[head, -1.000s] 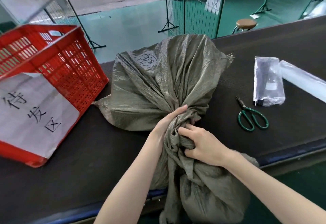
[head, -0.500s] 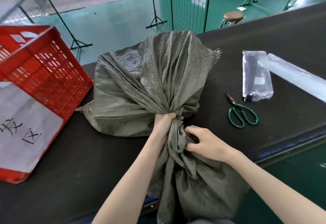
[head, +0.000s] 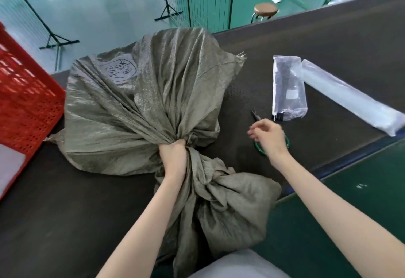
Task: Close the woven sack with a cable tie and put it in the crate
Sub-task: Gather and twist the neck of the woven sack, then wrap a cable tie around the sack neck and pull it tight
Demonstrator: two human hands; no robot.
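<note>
Left hand [head: 173,152] grips the gathered neck of the grey-green woven sack [head: 140,106] closed; right hand [head: 268,137], fingers loosely open and empty, should fetch a tie without slackening the neck.

One sack [head: 140,111] lying on one table [head: 328,43]. One crate [head: 24,102] showing at left. One pair of scissors [head: 260,146], two plastic packets [head: 289,89] [head: 350,100], one stool [head: 265,10] showing. Two hands [head: 175,152] [head: 268,137] working.
</note>
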